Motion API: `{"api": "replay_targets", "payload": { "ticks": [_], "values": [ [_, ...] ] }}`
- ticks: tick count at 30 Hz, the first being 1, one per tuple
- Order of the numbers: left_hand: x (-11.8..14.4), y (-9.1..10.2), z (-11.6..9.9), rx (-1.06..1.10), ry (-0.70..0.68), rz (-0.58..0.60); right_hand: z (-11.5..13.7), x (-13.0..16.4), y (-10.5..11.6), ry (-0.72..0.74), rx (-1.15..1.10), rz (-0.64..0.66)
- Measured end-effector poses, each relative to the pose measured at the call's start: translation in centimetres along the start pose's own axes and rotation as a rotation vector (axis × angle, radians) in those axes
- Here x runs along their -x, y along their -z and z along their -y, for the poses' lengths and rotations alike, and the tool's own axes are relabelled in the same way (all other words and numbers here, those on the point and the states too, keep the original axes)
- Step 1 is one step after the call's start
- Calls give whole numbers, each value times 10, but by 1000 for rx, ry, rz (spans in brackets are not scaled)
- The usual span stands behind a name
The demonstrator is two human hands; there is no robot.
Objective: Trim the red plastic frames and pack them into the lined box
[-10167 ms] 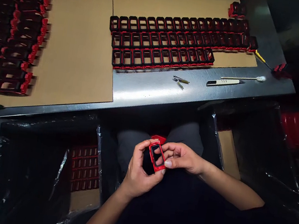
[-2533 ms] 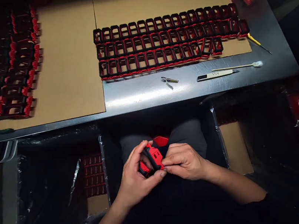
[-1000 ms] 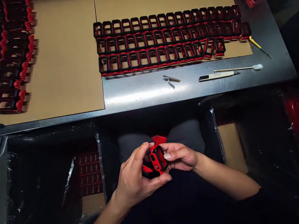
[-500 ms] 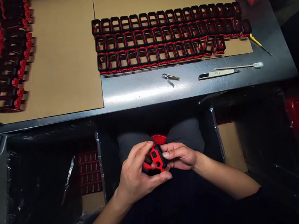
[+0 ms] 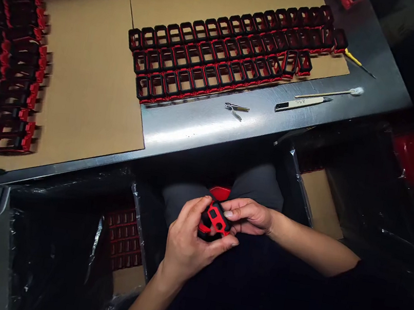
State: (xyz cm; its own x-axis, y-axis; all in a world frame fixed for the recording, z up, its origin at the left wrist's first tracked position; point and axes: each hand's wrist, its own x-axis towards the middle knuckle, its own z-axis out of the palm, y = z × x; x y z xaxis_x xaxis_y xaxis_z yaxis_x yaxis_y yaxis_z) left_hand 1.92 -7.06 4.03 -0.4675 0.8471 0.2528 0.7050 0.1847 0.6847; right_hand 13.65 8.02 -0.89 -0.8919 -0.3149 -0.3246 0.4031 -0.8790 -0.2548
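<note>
Between left hand (image 5: 187,237) and right hand (image 5: 250,217), red-black frame (image 5: 216,219) getting held
Left's gripping its ends, right's pinching its black edge; light, steady pressure's probably working best

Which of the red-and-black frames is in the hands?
The frame above the lap, between left hand and right hand; the other frames rest apart, mostly in rows on the table.

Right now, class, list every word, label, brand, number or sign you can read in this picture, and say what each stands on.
"A55" (the 5s might be S's): on the pale handle of the craft knife.
Held red-and-black frame: no text can be read.
Rows of similar frames: no text can be read.
</note>
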Motion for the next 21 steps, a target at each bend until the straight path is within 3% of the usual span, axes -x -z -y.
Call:
{"api": "replay_targets", "payload": {
  "ticks": [10,16,21],
  "values": [
    [-1,0,-3,-56,63,-14,-2,-1,2,-22,15,0],
    [1,1,-3,-13,137,73,0,1,-4,109,55,-160],
    [5,-1,0,-5,93,149,8,7,-23,195,332,-309]
  ]
}}
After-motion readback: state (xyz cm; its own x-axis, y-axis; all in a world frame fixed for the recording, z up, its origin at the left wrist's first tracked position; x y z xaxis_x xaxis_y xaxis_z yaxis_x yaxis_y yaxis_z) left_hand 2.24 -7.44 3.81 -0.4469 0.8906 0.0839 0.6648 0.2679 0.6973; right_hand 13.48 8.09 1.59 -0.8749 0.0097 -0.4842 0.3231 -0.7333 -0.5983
